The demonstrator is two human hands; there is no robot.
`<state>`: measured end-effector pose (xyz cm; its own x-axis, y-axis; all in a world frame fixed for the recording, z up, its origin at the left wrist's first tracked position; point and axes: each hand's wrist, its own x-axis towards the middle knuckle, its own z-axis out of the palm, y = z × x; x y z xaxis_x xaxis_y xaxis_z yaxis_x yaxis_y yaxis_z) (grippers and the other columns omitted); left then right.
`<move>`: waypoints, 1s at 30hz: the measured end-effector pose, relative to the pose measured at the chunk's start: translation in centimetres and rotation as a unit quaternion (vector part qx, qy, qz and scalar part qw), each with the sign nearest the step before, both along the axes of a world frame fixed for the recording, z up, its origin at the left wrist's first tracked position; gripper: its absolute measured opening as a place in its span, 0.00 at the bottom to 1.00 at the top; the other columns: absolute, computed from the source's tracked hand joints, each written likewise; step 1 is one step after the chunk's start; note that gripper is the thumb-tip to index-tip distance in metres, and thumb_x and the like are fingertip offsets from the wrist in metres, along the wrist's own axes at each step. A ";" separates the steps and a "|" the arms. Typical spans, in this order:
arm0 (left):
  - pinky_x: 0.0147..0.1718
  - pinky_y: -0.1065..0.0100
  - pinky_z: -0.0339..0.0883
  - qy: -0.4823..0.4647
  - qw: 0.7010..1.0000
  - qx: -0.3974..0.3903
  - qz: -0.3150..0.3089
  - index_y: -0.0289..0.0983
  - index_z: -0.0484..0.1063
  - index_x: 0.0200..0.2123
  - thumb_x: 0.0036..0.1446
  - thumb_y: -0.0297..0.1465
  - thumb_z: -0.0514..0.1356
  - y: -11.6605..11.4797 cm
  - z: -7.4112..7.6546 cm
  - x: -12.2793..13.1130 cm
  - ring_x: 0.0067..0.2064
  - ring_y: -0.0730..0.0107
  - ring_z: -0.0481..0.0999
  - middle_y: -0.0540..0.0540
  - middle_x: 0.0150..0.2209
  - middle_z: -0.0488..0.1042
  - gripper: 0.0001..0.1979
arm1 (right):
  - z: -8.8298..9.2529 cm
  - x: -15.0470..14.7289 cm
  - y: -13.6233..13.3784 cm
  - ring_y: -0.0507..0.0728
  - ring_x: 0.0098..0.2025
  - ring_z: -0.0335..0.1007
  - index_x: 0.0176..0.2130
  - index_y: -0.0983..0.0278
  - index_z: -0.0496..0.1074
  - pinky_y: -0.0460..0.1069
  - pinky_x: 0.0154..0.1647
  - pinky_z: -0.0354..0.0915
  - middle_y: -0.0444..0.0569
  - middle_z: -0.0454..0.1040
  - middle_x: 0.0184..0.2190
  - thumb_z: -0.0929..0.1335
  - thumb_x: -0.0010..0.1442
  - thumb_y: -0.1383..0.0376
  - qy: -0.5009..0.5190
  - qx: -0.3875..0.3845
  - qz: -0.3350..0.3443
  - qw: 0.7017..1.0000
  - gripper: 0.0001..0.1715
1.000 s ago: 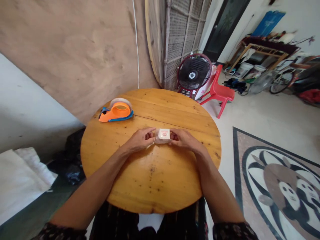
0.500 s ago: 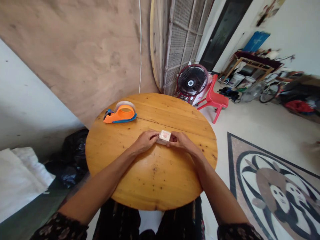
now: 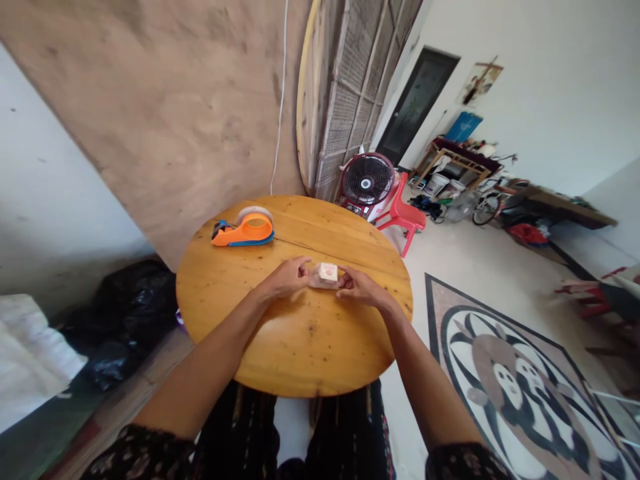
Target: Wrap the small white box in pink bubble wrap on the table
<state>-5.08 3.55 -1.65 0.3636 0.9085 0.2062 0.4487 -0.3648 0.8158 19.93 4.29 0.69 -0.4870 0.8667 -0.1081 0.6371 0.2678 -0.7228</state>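
Observation:
A small white box (image 3: 329, 271) with red print lies on the round wooden table (image 3: 310, 353), with clear plastic showing at its left side and front. My left hand (image 3: 287, 277) is at the left end, its curled fingers at the edge of the clear plastic. At the opposite end my right hand (image 3: 361, 287) has thumb and fingers bent against the box's right edge. The fingertips of both hands are partly hidden. Farther back on the left stands an orange and blue tape dispenser (image 3: 245, 233) carrying a roll of tape, apart from both hands.
Behind the table are a dark red fan (image 3: 367, 180) and a red plastic chair (image 3: 404, 212). Black plastic bags (image 3: 133, 307) lie left of the table beside a white sack (image 3: 35, 360). To the right, the floor has a panda pattern (image 3: 520, 393).
My hands have moved slightly apart at the box, and more clear plastic shows on its left. The view has turned to the right; the tape dispenser stays in place on the table.

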 end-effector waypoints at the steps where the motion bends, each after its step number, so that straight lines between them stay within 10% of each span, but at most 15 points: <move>1: 0.29 0.71 0.62 0.005 1.000 0.003 -0.001 0.30 0.66 0.55 0.47 0.27 0.56 -0.1 0.0 -0.2 0.28 0.70 0.70 0.49 0.29 0.73 0.29 | -0.2 0.1 -0.3 0.53 0.31 0.69 0.61 0.65 0.58 0.47 0.33 0.64 0.46 0.74 0.35 0.73 0.48 0.66 0.011 -0.001 -0.012 1.000 0.44; 8: 0.31 0.70 0.57 0.064 0.995 0.066 -0.024 0.37 0.74 0.34 0.49 0.26 0.54 -0.8 0.3 0.3 0.30 0.69 0.68 0.49 0.28 0.73 0.11 | -0.1 -1.8 -1.0 0.53 0.32 0.67 0.53 0.65 0.68 0.46 0.34 0.62 0.46 0.75 0.34 0.69 0.51 0.67 -0.010 0.075 -0.016 0.997 0.28; 19: 0.28 0.71 0.57 0.054 0.996 0.049 -0.052 0.37 0.76 0.39 0.49 0.28 0.54 -1.0 0.5 0.1 0.29 0.70 0.68 0.50 0.27 0.73 0.15 | -0.3 -2.6 -2.4 0.51 0.29 0.63 0.42 0.66 0.72 0.45 0.32 0.59 0.43 0.72 0.30 0.67 0.49 0.67 -0.014 0.108 -0.035 0.993 0.17; 26: 0.27 0.71 0.60 -0.007 1.000 -0.020 -0.011 0.32 0.75 0.43 0.47 0.28 0.54 -0.4 0.4 -0.6 0.27 0.71 0.67 0.50 0.26 0.71 0.20 | -1.1 -0.2 -2.4 0.52 0.31 0.67 0.61 0.64 0.58 0.48 0.35 0.65 0.45 0.73 0.34 0.71 0.50 0.64 0.044 0.078 -0.045 0.995 0.42; 30: 0.31 0.69 0.65 -0.026 0.999 -0.016 0.032 0.31 0.74 0.45 0.50 0.35 0.57 0.0 0.5 -0.5 0.31 0.68 0.71 0.47 0.31 0.73 0.21 | -0.1 0.2 -2.3 0.55 0.38 0.70 0.54 0.64 0.68 0.52 0.44 0.66 0.50 0.73 0.39 0.69 0.55 0.60 0.084 0.149 -0.072 0.983 0.27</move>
<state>-5.59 3.51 -1.19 0.2945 0.9360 0.1927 0.4276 -0.3095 0.8493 20.15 1.96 0.63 -0.3470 0.9088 0.2317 0.5621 0.3994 -0.7243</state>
